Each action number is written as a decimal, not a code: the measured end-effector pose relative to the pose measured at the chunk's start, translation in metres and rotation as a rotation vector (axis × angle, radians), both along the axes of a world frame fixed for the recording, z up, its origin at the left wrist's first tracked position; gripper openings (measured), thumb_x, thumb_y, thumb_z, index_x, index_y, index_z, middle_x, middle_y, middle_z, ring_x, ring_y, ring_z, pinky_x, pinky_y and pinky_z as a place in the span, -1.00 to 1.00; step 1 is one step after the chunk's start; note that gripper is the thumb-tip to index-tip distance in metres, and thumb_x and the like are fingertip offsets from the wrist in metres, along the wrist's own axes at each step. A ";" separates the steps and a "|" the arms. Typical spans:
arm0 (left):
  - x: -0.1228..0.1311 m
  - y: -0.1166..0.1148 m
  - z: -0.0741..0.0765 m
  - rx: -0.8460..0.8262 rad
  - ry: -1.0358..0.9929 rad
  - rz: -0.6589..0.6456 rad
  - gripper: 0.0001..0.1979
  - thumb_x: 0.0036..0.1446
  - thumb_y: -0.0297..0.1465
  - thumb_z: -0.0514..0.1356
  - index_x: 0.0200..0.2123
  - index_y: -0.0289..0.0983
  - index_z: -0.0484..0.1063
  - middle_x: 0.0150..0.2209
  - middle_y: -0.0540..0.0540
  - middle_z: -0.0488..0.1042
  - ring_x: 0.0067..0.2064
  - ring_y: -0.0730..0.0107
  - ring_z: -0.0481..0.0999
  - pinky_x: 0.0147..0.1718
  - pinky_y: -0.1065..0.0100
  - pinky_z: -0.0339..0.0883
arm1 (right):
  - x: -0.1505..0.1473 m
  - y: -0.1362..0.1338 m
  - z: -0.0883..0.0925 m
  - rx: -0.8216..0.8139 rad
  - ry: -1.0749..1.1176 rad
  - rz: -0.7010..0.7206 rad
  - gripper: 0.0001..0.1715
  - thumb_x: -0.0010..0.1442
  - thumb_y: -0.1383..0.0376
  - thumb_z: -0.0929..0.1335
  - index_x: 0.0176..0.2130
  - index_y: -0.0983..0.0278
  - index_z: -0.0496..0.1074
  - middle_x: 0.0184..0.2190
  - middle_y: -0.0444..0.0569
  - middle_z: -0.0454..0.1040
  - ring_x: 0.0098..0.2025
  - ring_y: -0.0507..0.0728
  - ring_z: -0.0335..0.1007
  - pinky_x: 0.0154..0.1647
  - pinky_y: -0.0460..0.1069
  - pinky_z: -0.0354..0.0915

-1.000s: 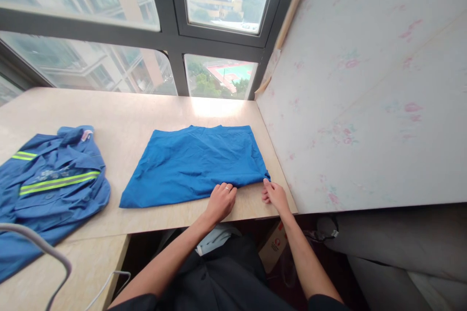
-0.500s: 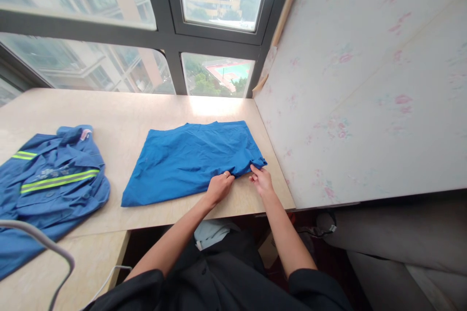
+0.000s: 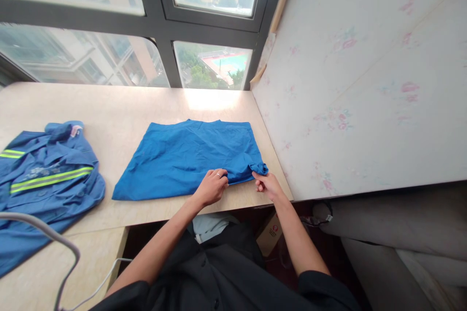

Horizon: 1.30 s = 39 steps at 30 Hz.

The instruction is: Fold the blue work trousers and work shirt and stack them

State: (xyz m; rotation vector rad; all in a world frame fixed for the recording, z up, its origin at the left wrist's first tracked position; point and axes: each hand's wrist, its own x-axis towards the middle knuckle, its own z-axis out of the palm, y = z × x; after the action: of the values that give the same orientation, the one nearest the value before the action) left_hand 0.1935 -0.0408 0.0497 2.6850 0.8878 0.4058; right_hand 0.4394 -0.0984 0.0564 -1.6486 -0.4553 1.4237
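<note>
A blue folded garment [image 3: 186, 150] lies spread on the light wooden table, its exact kind not clear from the folds. My left hand [image 3: 212, 186] is closed on its near edge, right of the middle, with a ring on one finger. At the near right corner, my right hand [image 3: 268, 184] pinches the cloth between thumb and fingers, and the fabric bunches up there. Farther left lies a blue work jacket [image 3: 54, 170] with yellow-green reflective stripes and a pale label at its collar.
The wooden tabletop [image 3: 120, 107] meets a window [image 3: 215, 65] at the back and a floral-papered wall [image 3: 350, 82] on the right. A grey curved tube [image 3: 75, 248] and a white cable [image 3: 105, 279] are at lower left. Below the table edge stands a cardboard box [image 3: 269, 235].
My left hand has slid left along the near edge, while my right hand has shifted slightly right and nearer me. The cloth at the right corner is more bunched. The view has tilted down somewhat.
</note>
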 end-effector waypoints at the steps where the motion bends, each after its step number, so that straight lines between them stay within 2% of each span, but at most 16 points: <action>1: -0.001 0.001 0.001 -0.039 -0.001 0.002 -0.76 0.32 -0.31 0.02 -0.28 -0.26 0.43 -0.04 -0.18 0.45 -0.01 0.20 0.40 -0.06 0.18 0.24 | 0.003 -0.008 -0.001 -0.044 0.029 0.023 -0.57 -0.12 0.11 0.55 -0.49 0.35 0.37 -0.63 -0.09 0.43 -0.74 -0.08 0.17 -0.64 -0.09 0.34; 4: 0.003 0.010 0.006 -0.080 -0.027 0.055 -0.67 0.33 -0.17 0.00 -0.18 -0.27 0.43 -0.13 -0.18 0.49 -0.11 0.24 0.46 -0.14 0.22 0.29 | 0.012 -0.031 -0.001 -0.105 0.018 0.090 -0.54 0.00 0.07 0.49 -0.25 0.35 0.42 -0.43 0.01 0.53 -0.67 -0.03 0.30 -0.59 -0.06 0.38; 6: 0.013 0.018 0.010 -0.037 -0.053 0.087 -0.66 0.35 -0.19 -0.02 -0.07 -0.28 0.41 -0.04 -0.21 0.47 -0.03 0.21 0.46 -0.09 0.21 0.29 | 0.019 -0.039 0.001 -0.027 -0.088 0.074 -0.46 0.01 0.06 0.47 -0.10 0.31 0.39 -0.36 0.00 0.52 -0.59 0.00 0.36 -0.59 -0.07 0.37; 9: 0.038 0.029 0.010 0.033 -0.049 0.062 -0.62 0.34 -0.20 -0.01 0.06 -0.30 0.36 0.16 -0.26 0.36 0.18 0.13 0.33 0.07 0.14 0.21 | 0.028 -0.035 0.000 0.133 -0.399 -0.008 -0.29 0.00 0.02 0.46 0.06 0.29 0.34 -0.28 0.01 0.48 -0.39 0.08 0.44 -0.49 -0.07 0.38; 13: 0.074 0.039 -0.001 0.028 0.032 -0.009 -0.47 0.32 -0.11 0.00 0.17 -0.37 0.28 0.27 -0.30 0.21 0.34 0.04 0.09 0.23 0.06 0.03 | 0.035 -0.014 -0.011 0.244 -0.705 0.129 -0.42 -0.06 0.05 0.47 -0.11 0.33 0.45 -0.14 0.10 0.48 -0.16 0.19 0.45 -0.13 0.06 0.40; 15: 0.090 0.046 -0.005 0.026 0.056 -0.010 -0.45 0.32 -0.14 -0.01 0.22 -0.37 0.23 0.30 -0.31 0.16 0.36 0.02 0.05 0.25 0.04 -0.01 | 0.036 -0.007 -0.019 0.262 -0.684 0.218 -0.49 -0.04 0.08 0.45 -0.15 0.33 0.45 -0.19 0.09 0.50 -0.19 0.19 0.46 -0.12 0.08 0.39; 17: 0.104 0.058 -0.006 0.058 0.053 -0.036 -0.47 0.31 -0.24 0.02 0.29 -0.32 0.15 0.33 -0.29 0.09 0.38 0.02 -0.01 0.26 0.03 -0.04 | 0.036 -0.006 -0.025 0.272 -0.625 0.217 -0.47 -0.01 0.09 0.44 -0.10 0.33 0.42 -0.23 0.07 0.51 -0.24 0.17 0.46 -0.15 0.08 0.40; 19: 0.118 0.072 -0.005 0.101 0.035 -0.160 -0.47 0.29 -0.31 0.06 0.30 -0.23 0.14 0.35 -0.24 0.05 0.39 0.04 -0.06 0.26 0.02 -0.08 | 0.036 -0.010 -0.028 0.294 -0.597 0.190 -0.43 0.00 0.09 0.44 -0.05 0.33 0.39 -0.20 0.07 0.51 -0.22 0.16 0.47 -0.11 0.08 0.39; 21: 0.133 0.086 -0.004 0.125 0.020 -0.348 -0.53 0.28 -0.32 0.07 0.25 -0.15 0.24 0.34 -0.19 0.10 0.39 0.07 -0.05 0.27 0.02 -0.11 | 0.037 -0.017 -0.030 0.317 -0.585 0.200 -0.40 -0.01 0.08 0.47 -0.03 0.33 0.40 -0.14 0.09 0.50 -0.14 0.18 0.47 -0.05 0.09 0.37; 23: 0.147 0.099 -0.004 0.131 0.024 -0.502 -0.63 0.24 -0.32 0.12 0.12 -0.13 0.39 0.26 -0.16 0.25 0.35 0.09 0.05 0.25 0.02 -0.09 | 0.038 -0.023 -0.032 0.348 -0.569 0.238 -0.38 -0.03 0.10 0.48 -0.01 0.31 0.41 -0.08 0.10 0.48 -0.07 0.21 0.44 -0.05 0.07 0.37; 25: 0.158 0.107 -0.006 0.129 0.052 -0.591 -0.77 0.15 -0.37 0.20 -0.11 -0.16 0.52 0.07 -0.15 0.46 0.26 0.10 0.22 0.21 0.06 -0.03 | 0.039 -0.027 -0.034 0.384 -0.581 0.265 -0.39 -0.03 0.12 0.48 -0.01 0.29 0.43 -0.04 0.10 0.44 -0.06 0.20 0.42 -0.13 0.04 0.38; 27: 0.164 0.113 -0.006 0.120 0.081 -0.632 -0.90 0.11 -0.40 0.22 -0.31 -0.20 0.54 -0.17 -0.14 0.55 0.10 0.15 0.38 0.13 0.14 0.06 | 0.039 -0.029 -0.035 0.388 -0.642 0.291 -0.51 -0.01 0.14 0.47 -0.08 0.28 0.48 -0.06 0.08 0.41 -0.15 0.16 0.42 -0.25 -0.01 0.38; 30: 0.161 0.119 -0.002 0.101 0.064 -0.581 -0.84 0.17 -0.39 0.14 -0.37 -0.22 0.52 -0.28 -0.13 0.54 -0.07 0.21 0.44 0.01 0.19 0.13 | 0.038 -0.028 -0.035 0.388 -0.734 0.322 -0.76 0.10 0.16 0.39 -0.28 0.26 0.54 -0.17 0.05 0.40 -0.21 0.15 0.39 -0.35 -0.02 0.34; 34: 0.150 0.122 -0.002 0.032 0.041 -0.382 -0.80 0.18 -0.45 0.08 -0.35 -0.22 0.51 -0.24 -0.11 0.54 -0.06 0.24 0.43 0.02 0.18 0.10 | 0.040 -0.027 -0.029 0.431 -0.866 0.320 -0.72 0.24 0.16 0.28 -0.39 0.24 0.48 -0.30 0.04 0.40 -0.19 0.18 0.37 -0.14 0.06 0.32; 36: 0.148 0.118 -0.006 -0.027 0.032 -0.310 -0.79 0.20 -0.45 0.07 -0.30 -0.22 0.53 -0.14 -0.11 0.54 0.00 0.26 0.43 0.05 0.19 0.11 | 0.044 -0.029 -0.028 0.398 -0.910 0.340 -0.70 0.26 0.16 0.26 -0.40 0.24 0.45 -0.33 0.03 0.41 -0.23 0.19 0.37 -0.14 0.09 0.31; 39: 0.147 0.105 -0.008 -0.091 -0.055 -0.250 -0.68 0.24 -0.33 0.09 0.02 -0.23 0.45 0.14 -0.17 0.39 0.20 0.20 0.30 0.14 0.18 0.11 | 0.051 -0.032 -0.031 0.321 -0.937 0.355 -0.74 0.23 0.15 0.28 -0.35 0.24 0.46 -0.34 0.05 0.42 -0.31 0.19 0.37 -0.23 0.09 0.35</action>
State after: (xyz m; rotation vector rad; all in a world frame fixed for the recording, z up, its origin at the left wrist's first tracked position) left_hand 0.3401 0.0645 0.0419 2.6430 0.5328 0.3708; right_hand 0.4903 -0.1304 0.0258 -1.9390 -1.4747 0.6517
